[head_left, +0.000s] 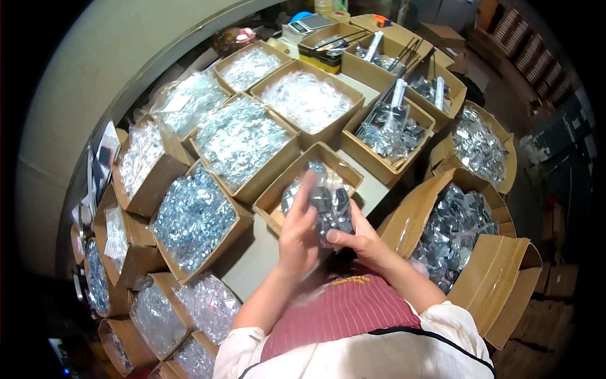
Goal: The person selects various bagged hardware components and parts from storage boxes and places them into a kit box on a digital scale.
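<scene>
Both hands are around a clear plastic bag of dark parts (329, 205), in front of my body. My left hand (300, 230) lies along the bag's left side, its fingers pointing up and pressed against the plastic. My right hand (363, 240) grips the lower right of the bag, the thumb over its front and the other fingers mostly hidden behind it. Just beyond and partly under the bag stands an open cardboard box (268, 203), with more clear plastic inside. What the dark parts are exactly, I cannot make out.
Open boxes of small bagged silvery pieces (240, 142) crowd the left and far side. At right stands a large carton (404, 215) of bagged dark parts. A box with bags and black rods (394, 129) lies beyond. A scale (309, 24) sits at the back.
</scene>
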Demonstrator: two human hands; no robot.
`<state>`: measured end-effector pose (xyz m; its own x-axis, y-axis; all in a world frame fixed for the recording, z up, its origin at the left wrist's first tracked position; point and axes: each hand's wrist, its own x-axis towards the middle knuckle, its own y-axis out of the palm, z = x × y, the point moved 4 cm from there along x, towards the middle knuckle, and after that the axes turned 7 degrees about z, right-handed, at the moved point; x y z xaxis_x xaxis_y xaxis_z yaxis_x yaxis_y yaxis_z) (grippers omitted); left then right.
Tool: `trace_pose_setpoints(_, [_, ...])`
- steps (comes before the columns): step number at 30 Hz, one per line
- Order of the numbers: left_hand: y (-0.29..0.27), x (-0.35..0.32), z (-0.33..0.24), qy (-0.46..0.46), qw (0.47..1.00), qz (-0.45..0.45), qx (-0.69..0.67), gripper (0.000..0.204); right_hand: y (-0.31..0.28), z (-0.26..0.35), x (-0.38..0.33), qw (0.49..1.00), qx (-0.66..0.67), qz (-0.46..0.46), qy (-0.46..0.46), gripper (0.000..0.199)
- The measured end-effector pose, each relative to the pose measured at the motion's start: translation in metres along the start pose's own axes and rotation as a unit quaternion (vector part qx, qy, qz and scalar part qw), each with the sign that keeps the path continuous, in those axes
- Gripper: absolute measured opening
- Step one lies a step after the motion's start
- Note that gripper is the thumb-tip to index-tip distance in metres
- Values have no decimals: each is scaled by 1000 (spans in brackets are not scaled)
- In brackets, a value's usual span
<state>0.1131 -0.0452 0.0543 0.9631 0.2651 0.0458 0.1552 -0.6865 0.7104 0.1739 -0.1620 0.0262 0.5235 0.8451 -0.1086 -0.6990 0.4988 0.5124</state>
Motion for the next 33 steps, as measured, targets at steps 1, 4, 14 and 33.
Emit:
trace_pose_setpoints(1, [3, 3, 3, 7, 1000, 22, -12, 62, -6, -5, 0, 998, 53, 17, 18, 88])
trace_pose_setpoints(4, [13, 15, 11, -8, 989, 96, -111, 64, -31, -1, -10, 989, 145, 26, 32, 87])
trace_pose_setpoints(14, [9, 26, 70, -114, 963, 70, 233, 90, -70, -3, -36, 853, -476, -146, -156, 100])
trace_pose_setpoints(33, [-28, 44, 73, -259, 933, 92, -232, 90, -345, 37, -174, 523, -676, -511, 92, 47])
